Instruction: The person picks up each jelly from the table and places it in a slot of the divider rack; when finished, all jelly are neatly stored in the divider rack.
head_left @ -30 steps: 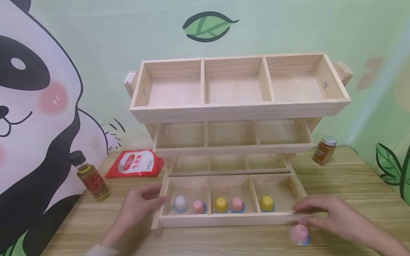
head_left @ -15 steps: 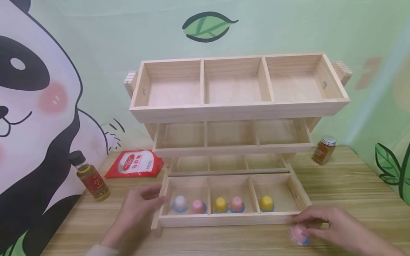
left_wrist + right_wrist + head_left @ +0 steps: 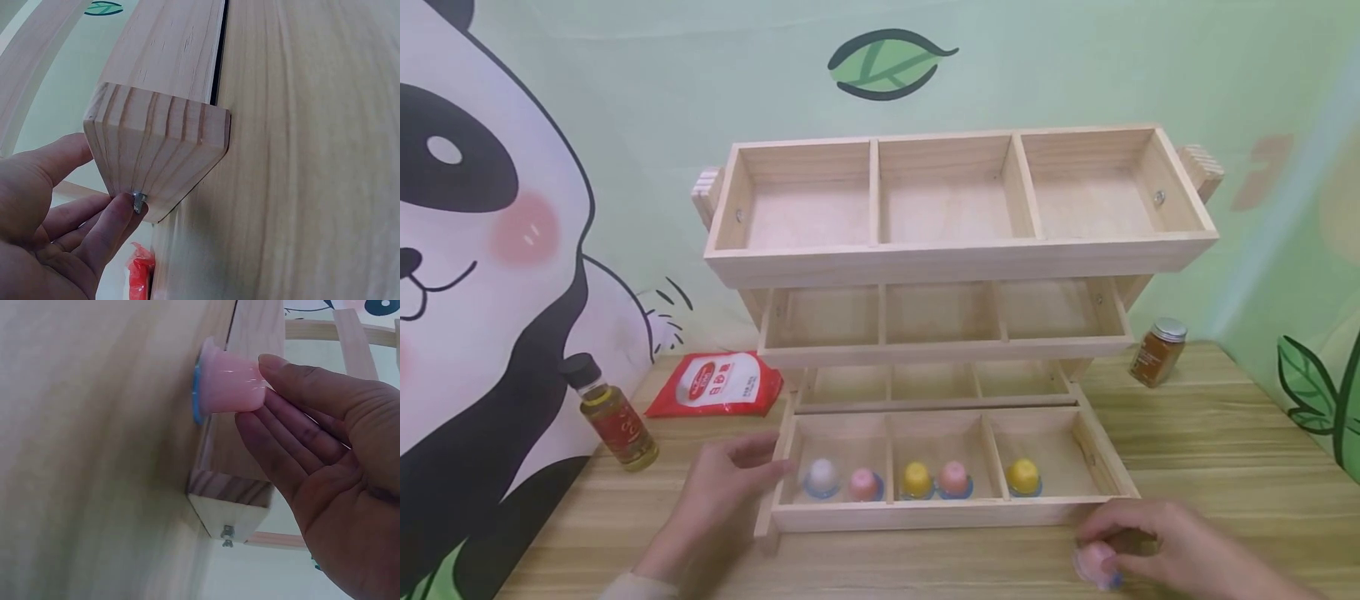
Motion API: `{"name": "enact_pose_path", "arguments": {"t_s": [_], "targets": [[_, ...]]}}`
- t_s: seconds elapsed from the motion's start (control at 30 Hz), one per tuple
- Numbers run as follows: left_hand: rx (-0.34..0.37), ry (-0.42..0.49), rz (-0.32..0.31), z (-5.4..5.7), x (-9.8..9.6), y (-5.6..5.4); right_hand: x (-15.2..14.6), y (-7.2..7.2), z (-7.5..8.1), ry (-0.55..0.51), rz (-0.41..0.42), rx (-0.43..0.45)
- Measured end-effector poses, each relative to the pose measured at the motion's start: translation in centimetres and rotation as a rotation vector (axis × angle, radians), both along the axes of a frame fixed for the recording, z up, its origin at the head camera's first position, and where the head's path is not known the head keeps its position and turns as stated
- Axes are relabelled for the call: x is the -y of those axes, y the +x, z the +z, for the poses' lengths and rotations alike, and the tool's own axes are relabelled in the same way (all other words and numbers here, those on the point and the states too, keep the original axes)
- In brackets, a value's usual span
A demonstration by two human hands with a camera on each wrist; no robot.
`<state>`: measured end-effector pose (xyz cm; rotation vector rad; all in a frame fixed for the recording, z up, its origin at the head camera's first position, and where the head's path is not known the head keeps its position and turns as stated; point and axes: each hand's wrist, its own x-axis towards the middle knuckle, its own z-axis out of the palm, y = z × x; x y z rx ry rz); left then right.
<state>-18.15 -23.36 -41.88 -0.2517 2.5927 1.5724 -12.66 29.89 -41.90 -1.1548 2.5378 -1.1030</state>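
At the left end of the bottom tray of a tiered wooden box, my left hand holds the side post. The left wrist view shows its thumb and fingers around the wooden end, one fingertip by a metal bolt. Off the tray's front right corner, my right hand pinches a pink jelly cup between thumb and fingers, blue lid side toward the tabletop. Inside the tray sit a white cup and a pink one at left, a yellow and a pink in the middle, and a yellow at right.
Higher tiers of the box rise behind the bottom tray. To the left stand an oil bottle and a red-and-white packet lying flat. A silver-lidded jar is at the right, on the wooden tabletop.
My right hand has closed its fingertips on the pink jelly cup and shifted it slightly toward the front and left. My left hand and the tray have not moved.
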Motion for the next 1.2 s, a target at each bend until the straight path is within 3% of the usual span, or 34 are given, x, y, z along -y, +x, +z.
{"name": "enact_pose_path", "arguments": {"t_s": [0.13,0.53,0.77,0.87,1.2], "targets": [[0.001,0.007,0.003,0.1,0.0,0.0,0.1,0.1,-0.3,0.002,0.013,0.030],[-0.024,0.009,-0.003,0.2,-0.1,0.1,-0.4,0.6,-0.6,0.077,-0.068,0.086],[-0.024,0.002,-0.004,0.2,-0.1,0.1,0.1,0.7,0.0,0.072,-0.093,0.125],[-0.021,0.010,-0.002,0.3,-0.1,0.1,0.4,0.5,0.5,0.068,-0.099,0.080],[-0.001,0.000,0.007,0.4,-0.2,0.2,1.3,-0.1,2.5,-0.076,-0.119,-0.235]]}}
